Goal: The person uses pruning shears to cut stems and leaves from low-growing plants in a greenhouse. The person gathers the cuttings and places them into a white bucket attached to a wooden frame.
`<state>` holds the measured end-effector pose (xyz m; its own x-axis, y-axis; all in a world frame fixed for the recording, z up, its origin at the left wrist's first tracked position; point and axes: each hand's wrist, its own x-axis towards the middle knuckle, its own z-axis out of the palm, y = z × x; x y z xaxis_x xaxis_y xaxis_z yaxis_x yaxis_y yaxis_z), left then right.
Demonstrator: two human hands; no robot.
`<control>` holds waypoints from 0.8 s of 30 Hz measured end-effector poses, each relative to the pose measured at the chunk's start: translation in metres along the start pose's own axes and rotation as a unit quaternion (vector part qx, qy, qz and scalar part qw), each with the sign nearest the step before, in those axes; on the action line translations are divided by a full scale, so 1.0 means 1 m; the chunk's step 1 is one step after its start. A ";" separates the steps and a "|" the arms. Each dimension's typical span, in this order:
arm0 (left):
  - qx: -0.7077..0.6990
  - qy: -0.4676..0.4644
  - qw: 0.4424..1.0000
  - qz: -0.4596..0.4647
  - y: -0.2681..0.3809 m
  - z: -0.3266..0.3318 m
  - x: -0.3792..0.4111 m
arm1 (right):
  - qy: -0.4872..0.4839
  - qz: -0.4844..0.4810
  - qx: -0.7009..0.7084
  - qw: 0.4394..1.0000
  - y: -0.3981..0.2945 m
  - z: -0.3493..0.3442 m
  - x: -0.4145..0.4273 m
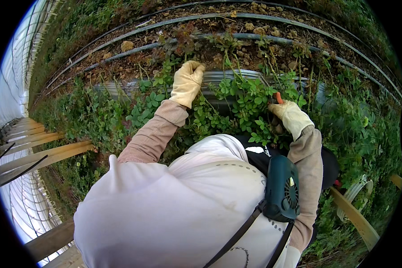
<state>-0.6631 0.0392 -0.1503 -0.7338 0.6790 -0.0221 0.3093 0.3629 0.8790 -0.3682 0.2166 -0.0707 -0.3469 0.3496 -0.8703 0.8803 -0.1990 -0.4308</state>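
My left hand (pixel 188 83), in a cream work glove, is raised over the edge of the plant row with its fingers curled together; whether something thin lies between them cannot be made out. My right hand (pixel 287 115), also gloved, is closed around a tool with an orange-red handle (pixel 278 97); its other end is hidden among leaves. Between my hands grow leafy green rose-like plants (pixel 251 97), their stems bent over a strip of silvery-grey plastic film (pixel 217 78).
Grey irrigation pipes (pixel 241 15) run across clod-strewn soil (pixel 127 46) beyond the plants. Wooden beams (pixel 47 155) stand at left, near the greenhouse's plastic sheeting (pixel 11 87). Another wooden board (pixel 356 216) is at lower right. A dark green portable fan (pixel 283 189) hangs on straps at my chest.
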 end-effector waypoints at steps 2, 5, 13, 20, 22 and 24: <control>-0.126 0.076 0.986 -0.081 0.010 -0.009 0.012 | 0.006 -0.006 -0.011 1.000 0.001 -0.002 -0.001; -0.115 0.097 0.982 -0.112 0.021 -0.017 0.016 | 0.026 -0.010 -0.041 0.999 -0.011 0.002 -0.002; 0.359 0.009 0.933 -0.004 0.038 0.013 0.019 | 0.015 -0.047 -0.103 0.993 -0.011 -0.001 0.004; 0.490 -0.038 0.861 -0.130 0.070 0.023 0.044 | -0.005 -0.076 -0.138 0.987 -0.008 -0.001 0.008; 0.482 -0.038 0.864 -0.138 0.067 0.021 0.050 | -0.009 -0.082 -0.145 0.986 -0.009 0.000 0.008; 0.469 -0.028 0.875 -0.120 0.064 0.022 0.051 | -0.005 -0.081 -0.153 0.985 -0.008 -0.001 0.007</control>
<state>-0.6679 0.1109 -0.1057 -0.8235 0.5315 -0.1983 0.5293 0.8457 0.0688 -0.3776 0.2219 -0.0730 -0.4932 0.3452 -0.7985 0.8686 0.1446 -0.4740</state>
